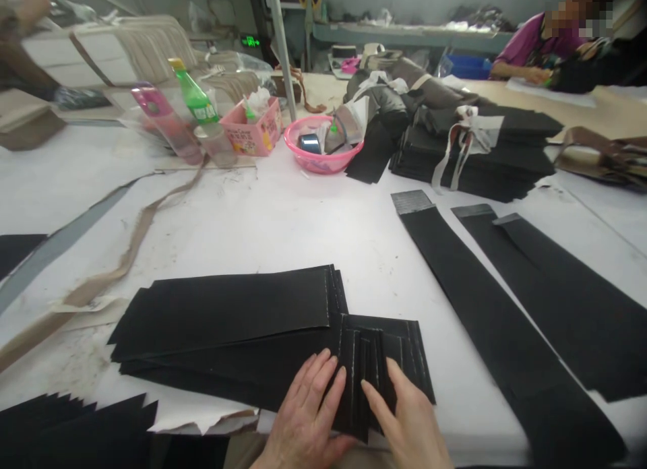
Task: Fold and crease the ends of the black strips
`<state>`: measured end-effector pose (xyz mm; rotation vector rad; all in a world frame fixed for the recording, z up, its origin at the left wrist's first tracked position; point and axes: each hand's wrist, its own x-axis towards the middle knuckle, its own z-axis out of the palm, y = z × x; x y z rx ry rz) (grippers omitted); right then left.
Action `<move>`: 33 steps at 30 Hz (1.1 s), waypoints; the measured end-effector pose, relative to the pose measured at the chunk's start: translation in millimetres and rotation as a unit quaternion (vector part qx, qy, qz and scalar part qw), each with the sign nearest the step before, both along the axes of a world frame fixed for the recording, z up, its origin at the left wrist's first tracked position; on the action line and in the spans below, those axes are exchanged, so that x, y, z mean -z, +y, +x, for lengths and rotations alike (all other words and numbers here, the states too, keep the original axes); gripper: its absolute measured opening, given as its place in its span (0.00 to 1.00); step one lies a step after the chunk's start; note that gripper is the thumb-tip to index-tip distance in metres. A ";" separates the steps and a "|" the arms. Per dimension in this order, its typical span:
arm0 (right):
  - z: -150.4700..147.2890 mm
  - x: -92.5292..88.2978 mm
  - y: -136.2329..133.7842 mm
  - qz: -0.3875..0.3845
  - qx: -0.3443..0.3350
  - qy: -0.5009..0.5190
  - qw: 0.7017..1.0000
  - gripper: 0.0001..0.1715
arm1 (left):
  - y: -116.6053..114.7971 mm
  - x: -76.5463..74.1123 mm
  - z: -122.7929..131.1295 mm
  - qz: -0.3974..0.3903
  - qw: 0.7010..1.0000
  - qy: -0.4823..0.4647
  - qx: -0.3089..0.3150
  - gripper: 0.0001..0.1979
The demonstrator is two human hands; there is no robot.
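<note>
Several flat black pieces (237,307) with pale stitched lines lie stacked and fanned near the table's front edge. At the stack's right end, narrow folded layers overlap under my hands. My left hand (313,408) lies on these layers with its fingers stretched out, pressing lightly on their left part. Just to the right, my right hand (404,412) touches the same layers, its thumb and forefinger apart on either side of a folded strip. Parts of the layers are hidden beneath both hands.
Long black strips (455,273) lie to the right. Further back stand a pink basin (323,160), a pink box (257,135), bottles (195,98) and tied black bundles (475,152). A person in purple (538,41) sits at the far right.
</note>
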<state>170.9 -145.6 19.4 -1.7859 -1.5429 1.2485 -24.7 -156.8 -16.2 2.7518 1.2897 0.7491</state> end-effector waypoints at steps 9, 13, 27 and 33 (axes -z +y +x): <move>-14.4 -17.6 28.4 -0.065 0.061 0.296 0.951 0.23 | 8.7 2.0 0.1 0.070 0.997 0.002 -0.023 0.28; -13.4 -27.1 38.1 -0.063 0.066 0.338 0.937 0.22 | 22.4 -4.0 2.3 0.069 0.994 0.005 -0.081 0.22; -2.9 -38.1 111.4 0.012 -0.017 0.290 0.957 0.18 | 86.0 -14.7 23.2 0.099 0.985 0.057 -0.131 0.23; -9.9 -27.3 202.6 0.069 -0.014 0.232 0.970 0.19 | 162.0 -18.6 38.9 0.032 0.972 0.106 -0.205 0.23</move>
